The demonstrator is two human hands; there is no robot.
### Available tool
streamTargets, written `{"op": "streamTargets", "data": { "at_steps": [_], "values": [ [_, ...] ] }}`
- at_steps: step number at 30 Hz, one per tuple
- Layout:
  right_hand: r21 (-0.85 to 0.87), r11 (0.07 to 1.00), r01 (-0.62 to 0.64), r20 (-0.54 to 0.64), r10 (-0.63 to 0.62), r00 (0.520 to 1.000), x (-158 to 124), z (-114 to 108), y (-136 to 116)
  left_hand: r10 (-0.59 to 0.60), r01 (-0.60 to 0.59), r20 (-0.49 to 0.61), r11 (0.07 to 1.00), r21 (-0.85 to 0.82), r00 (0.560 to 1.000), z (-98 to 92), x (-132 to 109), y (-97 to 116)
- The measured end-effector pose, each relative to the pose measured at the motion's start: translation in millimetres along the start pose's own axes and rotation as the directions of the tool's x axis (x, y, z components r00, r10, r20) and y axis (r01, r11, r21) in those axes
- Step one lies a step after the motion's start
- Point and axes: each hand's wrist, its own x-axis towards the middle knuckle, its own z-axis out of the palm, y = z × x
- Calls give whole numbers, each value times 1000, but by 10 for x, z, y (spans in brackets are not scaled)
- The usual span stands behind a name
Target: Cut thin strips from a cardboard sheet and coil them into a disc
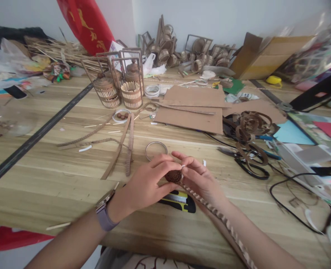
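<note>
Between my two hands sits a small coil of brown corrugated cardboard strip (173,176). My left hand (154,177) pinches it from the left side, thumb below and fingers above. At the coil's right edge, my right hand (200,177) grips the strip, with a small white bit showing at the fingertips. From there the strip's long tail (218,215) runs down along my right forearm. A yellow and black utility knife (182,201) lies on the table just under my hands. Beyond my fingers rests a thin metal ring (156,149).
Loose corrugated strips (129,149) lie left of centre. Behind them stand small basket-like lanterns (131,95) in frames and a roll of tape (152,90). Flat cardboard sheets (190,119) lie ahead. To the right are scissors (250,168), a tangle of brown strips (252,125) and a black cable (283,200).
</note>
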Motion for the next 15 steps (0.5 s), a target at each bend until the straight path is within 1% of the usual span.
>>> {"op": "streamTargets", "data": {
  "at_steps": [3, 7, 12, 15],
  "values": [
    [-22, 1000, 15, 7, -15, 1000, -4, 22, -45, -3, 3, 10, 1000, 15, 1000, -4, -11, -2],
    [-29, 999, -13, 16, 13, 1000, -20, 59, -107, -14, 13, 10, 1000, 25, 1000, 1, -16, -9],
    [9, 1000, 6, 10, -6, 1000, -42, 83, -72, 9, -9, -2, 999, 43, 1000, 14, -28, -16],
    [-18, 1000, 11, 16, -11, 1000, -52, 87, -81, -7, 7, 11, 999, 53, 1000, 16, -37, -13]
  ]
}}
